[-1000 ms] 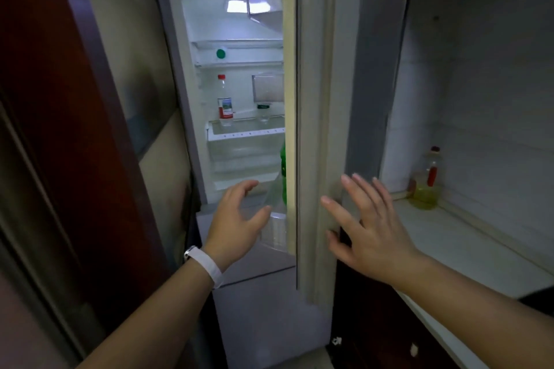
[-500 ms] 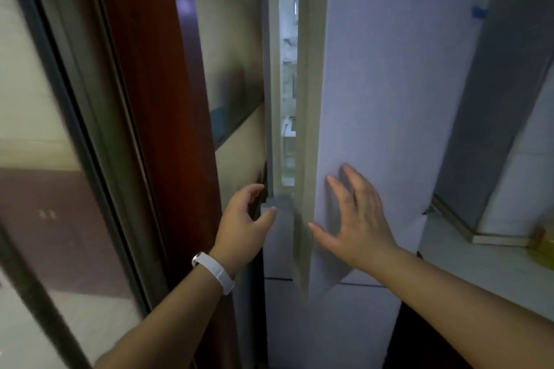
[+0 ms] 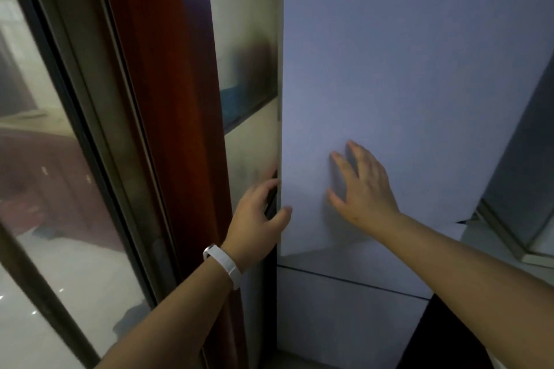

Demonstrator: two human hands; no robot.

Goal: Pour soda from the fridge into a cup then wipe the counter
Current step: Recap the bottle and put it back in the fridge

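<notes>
My right hand (image 3: pixel 364 186) lies flat on the front of the fridge door (image 3: pixel 404 84), fingers (image 3: pixel 358 153) straight and spread, holding nothing. My left hand (image 3: pixel 257 216) sits at the door's left edge, thumb on the front face and the other fingers loosely curved around toward the dark gap beside it; I cannot tell whether they actually hook the edge. The door looks shut or all but shut, and I see no soda or cup anywhere; I judge the soda is inside, straight behind the door from my palms. The door's long edge runs upright, and my left hand is the nearer one to it, so any pull to open would start there. A strip of tabletop (image 3: pixel 494 246) shows to the right of the door.
</notes>
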